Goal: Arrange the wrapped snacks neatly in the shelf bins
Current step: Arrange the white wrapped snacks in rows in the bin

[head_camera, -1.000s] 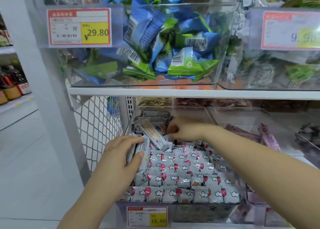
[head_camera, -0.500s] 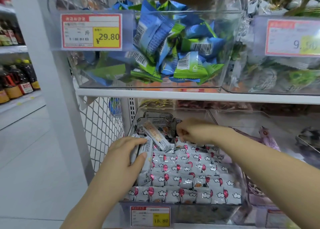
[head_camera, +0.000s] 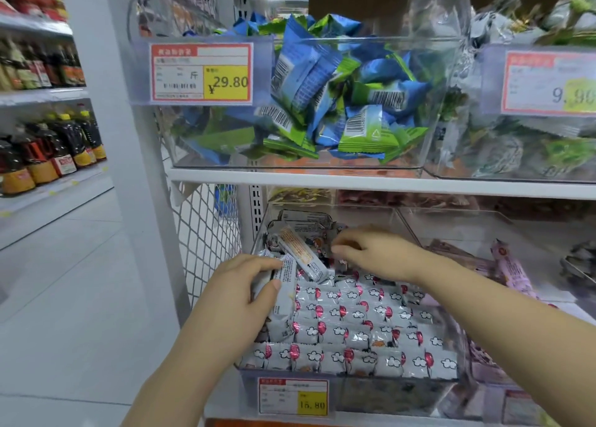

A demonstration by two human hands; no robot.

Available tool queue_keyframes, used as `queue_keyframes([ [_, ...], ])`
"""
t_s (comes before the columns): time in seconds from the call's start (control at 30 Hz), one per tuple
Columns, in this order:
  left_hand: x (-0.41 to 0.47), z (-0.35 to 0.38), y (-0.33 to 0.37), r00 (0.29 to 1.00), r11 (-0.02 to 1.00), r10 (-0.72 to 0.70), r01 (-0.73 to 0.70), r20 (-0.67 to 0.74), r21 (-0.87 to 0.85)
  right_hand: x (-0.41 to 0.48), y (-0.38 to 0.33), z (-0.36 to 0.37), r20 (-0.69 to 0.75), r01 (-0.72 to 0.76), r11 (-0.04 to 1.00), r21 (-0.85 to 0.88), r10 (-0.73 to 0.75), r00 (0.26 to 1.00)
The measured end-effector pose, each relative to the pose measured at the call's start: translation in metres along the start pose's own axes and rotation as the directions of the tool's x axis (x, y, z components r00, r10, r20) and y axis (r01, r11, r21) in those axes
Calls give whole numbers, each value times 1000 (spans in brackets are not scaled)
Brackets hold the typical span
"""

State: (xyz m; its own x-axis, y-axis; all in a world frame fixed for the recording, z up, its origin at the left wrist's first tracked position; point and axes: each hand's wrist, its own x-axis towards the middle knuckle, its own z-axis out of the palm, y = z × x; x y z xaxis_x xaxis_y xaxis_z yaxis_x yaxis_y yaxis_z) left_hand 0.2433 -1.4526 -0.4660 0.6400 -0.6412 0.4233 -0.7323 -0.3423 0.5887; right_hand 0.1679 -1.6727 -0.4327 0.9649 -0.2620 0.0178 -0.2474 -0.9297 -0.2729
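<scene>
A clear shelf bin [head_camera: 354, 391] on the lower shelf holds several silver wrapped snacks [head_camera: 358, 333] with pink balloon and cloud prints, laid in neat rows at the front. Loose ones lie jumbled at the back [head_camera: 300, 249]. My left hand [head_camera: 238, 294] grips a small stack of these snacks [head_camera: 283, 301] at the bin's left side, thumb on top. My right hand [head_camera: 374, 254] reaches into the back of the bin, fingers curled on the loose packets; what it holds is hidden.
The upper shelf bin [head_camera: 322, 104] is full of blue and green packets, with a 29.80 price tag [head_camera: 201, 73]. Another clear bin [head_camera: 516, 265] with pink wrapped sticks stands to the right. A wire mesh panel [head_camera: 206, 230] and white post [head_camera: 129, 168] bound the left side.
My right hand has shifted slightly right along the back of the bin among the loose packets. My left hand keeps its hold on the stack.
</scene>
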Motion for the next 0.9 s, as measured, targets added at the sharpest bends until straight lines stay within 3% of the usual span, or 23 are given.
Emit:
queue_keyframes([
  [0.1,-1,-1,2,1000,1000,-18,18,12,3,2,-20,8,-105,57,998,40,-53,993],
  [0.27,-3,-4,2,999,999,-37,37,35,11,9,-42,19,-138,11,1000,6,-10,990],
  [0.37,-5,-7,-1,999,999,-39,39,36,2,1,-45,1,-164,-54,971,234,95,982],
  [0.47,-5,-10,0,999,999,-41,42,24,-15,-13,-33,-12,-100,-209,846,490,293,951],
  [0.53,-5,-12,5,999,998,-48,48,0,-30,-25,-27,-13,-56,-229,739,633,340,939],
  [0.63,-4,-12,17,999,997,-35,32,-41,-74,-41,-26,-7,0,-85,472,877,177,984],
  [0.73,-4,-9,34,999,992,10,-14,-36,-126,-64,-32,-8,42,-47,267,963,26,999],
  [0.83,-4,-5,48,1000,979,8,-13,-24,-205,-77,-28,-4,37,-36,266,963,0,999],
  [0.9,-3,-2,53,999,967,-14,4,-38,-254,-80,-23,1,15,-36,363,931,59,998],
])
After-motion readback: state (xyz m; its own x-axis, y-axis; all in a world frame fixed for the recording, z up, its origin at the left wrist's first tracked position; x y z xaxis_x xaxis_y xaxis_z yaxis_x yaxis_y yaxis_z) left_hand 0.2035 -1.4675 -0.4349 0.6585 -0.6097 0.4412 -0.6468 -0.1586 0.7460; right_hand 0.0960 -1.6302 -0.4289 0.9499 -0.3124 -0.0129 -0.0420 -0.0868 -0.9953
